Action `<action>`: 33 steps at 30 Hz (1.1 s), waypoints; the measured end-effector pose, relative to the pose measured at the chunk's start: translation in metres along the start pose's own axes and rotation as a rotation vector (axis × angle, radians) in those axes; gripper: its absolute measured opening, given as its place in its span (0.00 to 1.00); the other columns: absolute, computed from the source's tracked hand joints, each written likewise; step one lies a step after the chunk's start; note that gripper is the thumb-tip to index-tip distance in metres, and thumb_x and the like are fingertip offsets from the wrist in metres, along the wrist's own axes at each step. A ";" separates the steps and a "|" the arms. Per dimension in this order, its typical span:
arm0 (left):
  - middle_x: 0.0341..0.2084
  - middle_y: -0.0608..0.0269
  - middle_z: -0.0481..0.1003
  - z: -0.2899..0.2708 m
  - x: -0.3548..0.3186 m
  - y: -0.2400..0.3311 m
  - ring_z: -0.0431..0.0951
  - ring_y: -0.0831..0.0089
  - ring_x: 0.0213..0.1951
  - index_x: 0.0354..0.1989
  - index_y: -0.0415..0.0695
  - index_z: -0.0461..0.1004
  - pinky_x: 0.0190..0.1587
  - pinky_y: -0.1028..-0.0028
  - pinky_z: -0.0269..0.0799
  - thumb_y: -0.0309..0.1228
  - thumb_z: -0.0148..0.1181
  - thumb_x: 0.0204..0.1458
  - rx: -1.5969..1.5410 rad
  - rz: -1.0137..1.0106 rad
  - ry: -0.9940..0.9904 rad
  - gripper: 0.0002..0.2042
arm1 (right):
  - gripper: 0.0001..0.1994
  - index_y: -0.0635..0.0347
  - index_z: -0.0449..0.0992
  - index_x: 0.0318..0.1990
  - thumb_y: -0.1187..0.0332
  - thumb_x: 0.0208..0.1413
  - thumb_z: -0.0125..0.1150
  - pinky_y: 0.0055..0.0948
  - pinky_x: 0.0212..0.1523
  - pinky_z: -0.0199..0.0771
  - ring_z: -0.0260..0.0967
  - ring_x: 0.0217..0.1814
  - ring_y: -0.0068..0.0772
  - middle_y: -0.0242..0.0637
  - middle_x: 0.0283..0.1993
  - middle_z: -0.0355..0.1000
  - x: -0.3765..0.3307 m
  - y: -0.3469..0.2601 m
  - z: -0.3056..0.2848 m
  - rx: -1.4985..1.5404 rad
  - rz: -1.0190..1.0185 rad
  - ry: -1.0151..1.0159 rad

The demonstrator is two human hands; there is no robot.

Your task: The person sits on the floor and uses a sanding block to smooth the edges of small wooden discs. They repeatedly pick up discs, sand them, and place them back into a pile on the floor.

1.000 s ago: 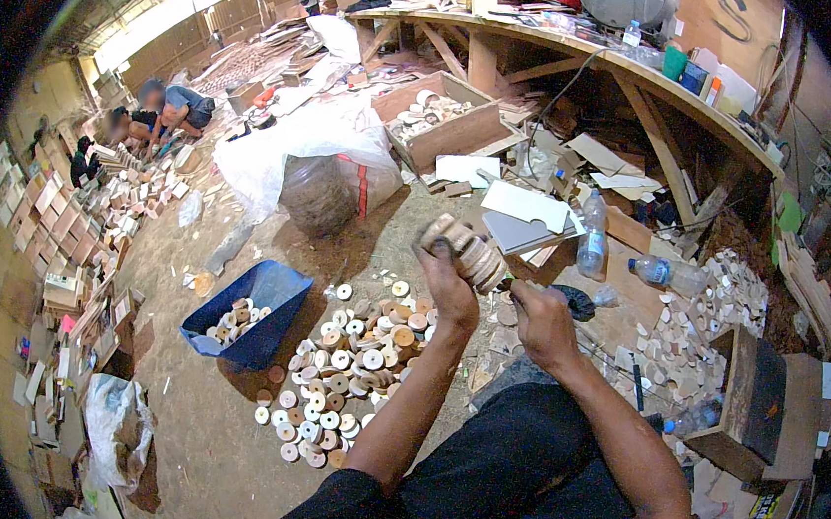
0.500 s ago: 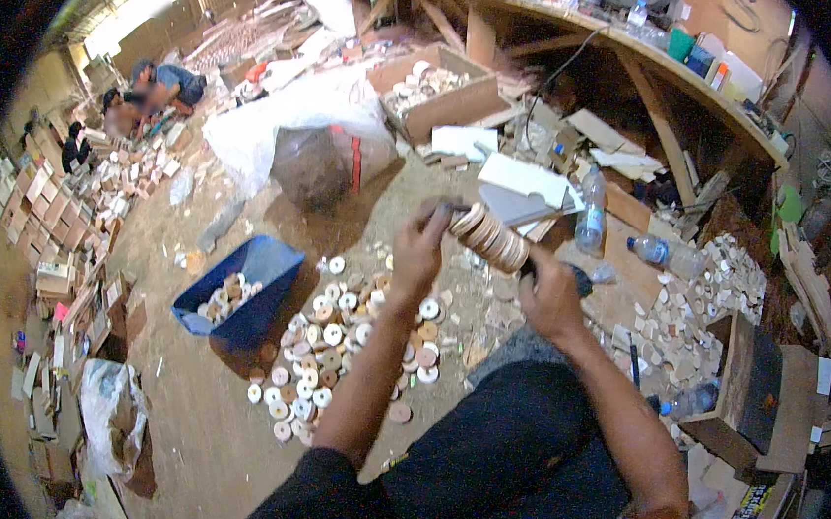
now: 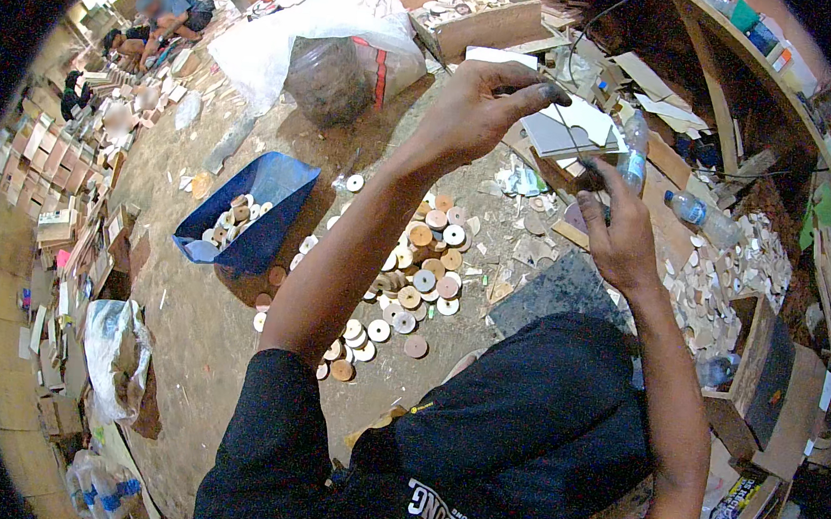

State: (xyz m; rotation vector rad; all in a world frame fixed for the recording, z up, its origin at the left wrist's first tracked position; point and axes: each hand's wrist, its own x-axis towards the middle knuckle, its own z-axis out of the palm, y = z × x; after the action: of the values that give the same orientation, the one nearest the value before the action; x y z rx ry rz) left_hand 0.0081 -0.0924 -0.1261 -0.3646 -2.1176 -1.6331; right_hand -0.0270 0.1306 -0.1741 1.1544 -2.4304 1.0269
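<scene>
A thin dark rod (image 3: pixel 571 130) slants between my raised hands and carries no discs. My left hand (image 3: pixel 483 107) pinches its upper end with thumb and fingers. Lower and to the right, my right hand (image 3: pixel 621 228) grips the other end. Below, on the floor, lies a pile of small round wooden discs (image 3: pixel 417 260), pale and brown, with center holes; my left forearm hides part of it. Left of the pile sits a blue scoop-shaped container (image 3: pixel 280 174) with more discs inside.
A white sack (image 3: pixel 256 53) lies ahead beside a dark round bundle (image 3: pixel 327 79). Behind stands a wooden box (image 3: pixel 485 30) of offcuts. Plastic bottles (image 3: pixel 701 215) and wood scraps (image 3: pixel 730 277) lie right. Stacked wood blocks (image 3: pixel 42 177) line the left; people (image 3: pixel 175 16) crouch far left.
The row of wooden discs between my hands is gone, leaving the bare rod. Both hands have risen in view and lie further right, the left above the right. The view has shifted.
</scene>
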 end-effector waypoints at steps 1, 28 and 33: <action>0.32 0.59 0.80 -0.003 0.000 -0.002 0.76 0.76 0.36 0.39 0.37 0.79 0.42 0.74 0.70 0.32 0.57 0.55 0.034 0.034 -0.023 0.11 | 0.14 0.65 0.70 0.48 0.67 0.57 0.53 0.43 0.46 0.68 0.70 0.44 0.54 0.53 0.41 0.72 0.000 0.001 0.001 0.014 0.084 -0.067; 0.66 0.34 0.34 0.038 -0.330 -0.278 0.28 0.47 0.69 0.65 0.27 0.36 0.63 0.41 0.22 0.59 0.52 0.49 1.096 -1.076 0.361 0.51 | 0.09 0.70 0.73 0.40 0.73 0.57 0.52 0.35 0.40 0.70 0.74 0.37 0.46 0.51 0.35 0.74 0.000 0.034 0.006 -0.022 0.098 -0.075; 0.67 0.35 0.36 0.043 -0.319 -0.283 0.33 0.46 0.69 0.65 0.27 0.37 0.65 0.45 0.22 0.50 0.50 0.54 1.104 -1.041 0.397 0.44 | 0.08 0.70 0.73 0.40 0.73 0.57 0.52 0.35 0.40 0.70 0.74 0.37 0.46 0.50 0.35 0.74 -0.003 0.036 0.007 -0.020 0.090 -0.085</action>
State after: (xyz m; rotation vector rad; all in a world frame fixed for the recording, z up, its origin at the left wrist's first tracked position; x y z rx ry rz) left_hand 0.1469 -0.1092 -0.5311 1.4349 -2.5642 -0.4898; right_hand -0.0523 0.1427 -0.1983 1.1127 -2.5749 0.9954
